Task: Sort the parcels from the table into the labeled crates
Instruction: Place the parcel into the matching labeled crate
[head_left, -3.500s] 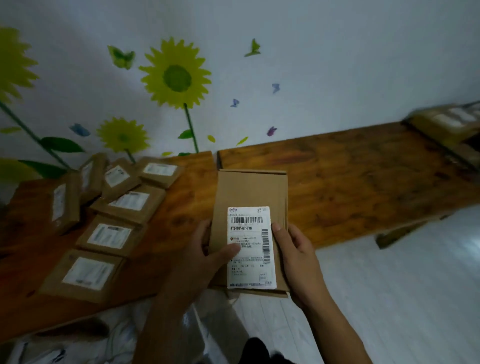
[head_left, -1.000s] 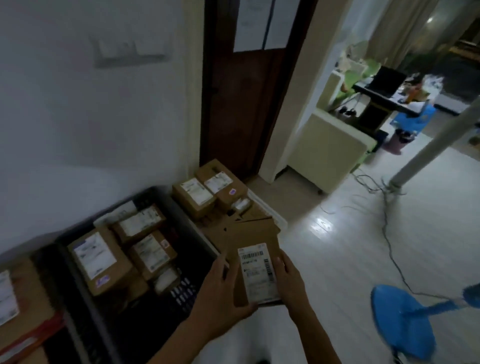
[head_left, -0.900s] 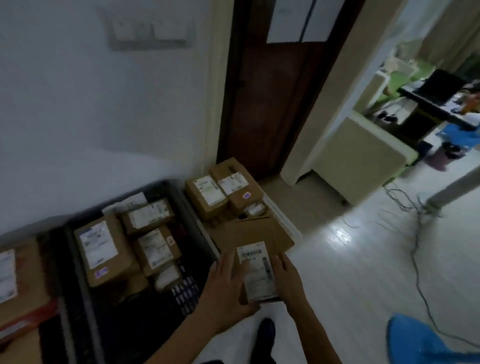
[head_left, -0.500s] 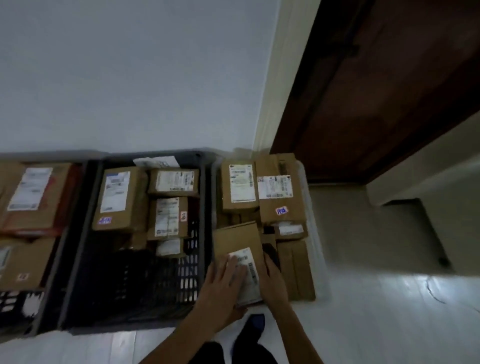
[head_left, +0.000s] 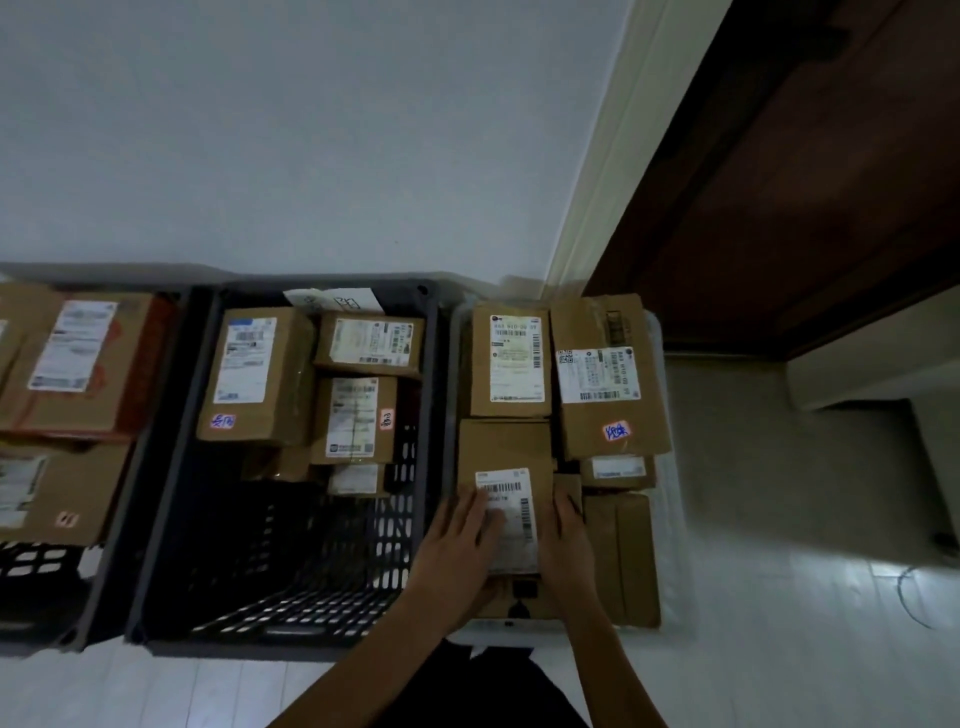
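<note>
A flat brown cardboard parcel (head_left: 506, 457) with a white barcode label lies in the right-hand pale crate (head_left: 667, 519), on top of other parcels. My left hand (head_left: 460, 545) lies over the parcel's left side with its fingers spread across the label. My right hand (head_left: 566, 545) holds its right edge, fingers along the side. Behind it in the same crate sit two labelled boxes (head_left: 511, 358), one with a blue handwritten sticker (head_left: 615, 431).
A dark slatted crate (head_left: 171, 467) in the middle holds several labelled boxes at its far end; its near half is bare. A third crate (head_left: 78, 577) at the left holds larger parcels. A white wall runs behind, a dark wooden door (head_left: 805, 182) at right, pale floor below.
I have turned from the table to the crates on the floor. The parcel in both hands has come down into the right-hand crate, and the view now looks straight down on it.
</note>
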